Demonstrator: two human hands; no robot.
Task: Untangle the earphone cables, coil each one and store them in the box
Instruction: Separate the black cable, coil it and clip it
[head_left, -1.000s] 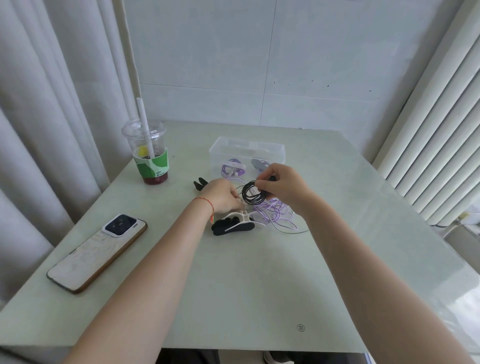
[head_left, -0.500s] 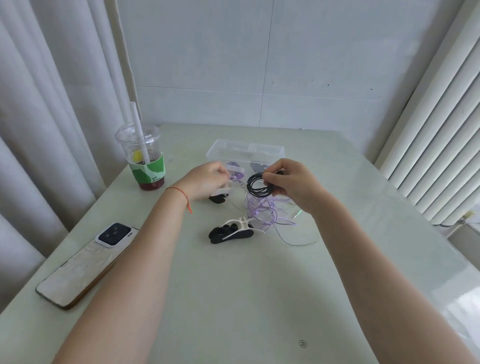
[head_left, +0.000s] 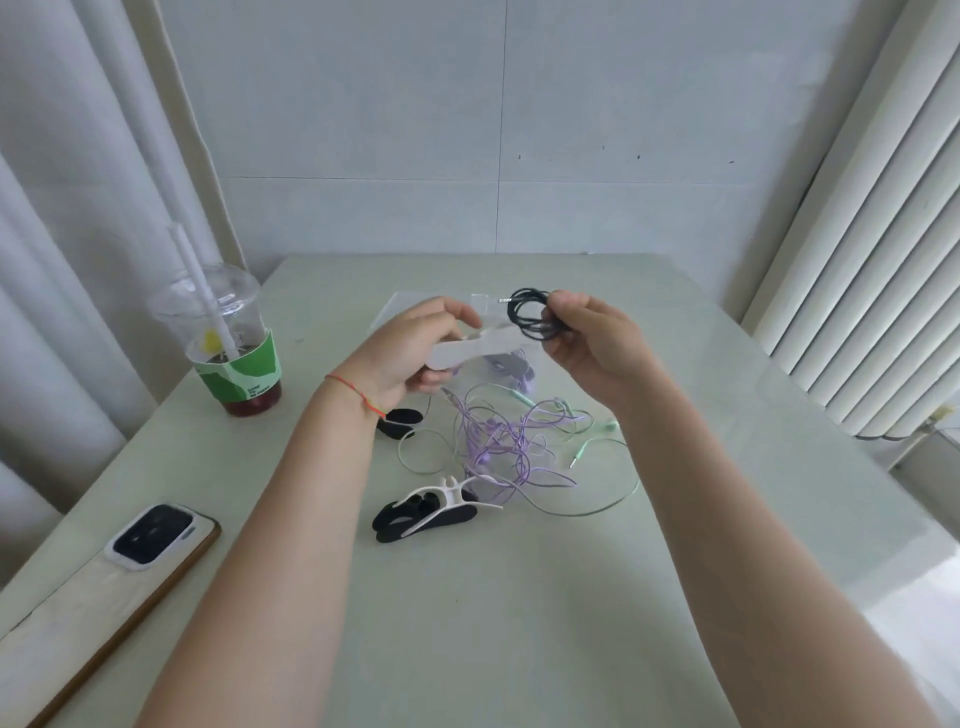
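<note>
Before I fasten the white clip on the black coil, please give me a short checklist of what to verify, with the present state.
1. Black coil gripped by right hand: ok.
2. White clip held in left hand: ok.
3. Coil loops gathered neatly: ok.
4. Coil free from the purple tangle: ok.
5. Clip is open: cannot tell.
6. Room in the clear box: cannot tell, hands hide it.

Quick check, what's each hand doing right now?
Left hand: closed, grip on a white cable holder.
Right hand: closed, pinching the coiled black cable.
</note>
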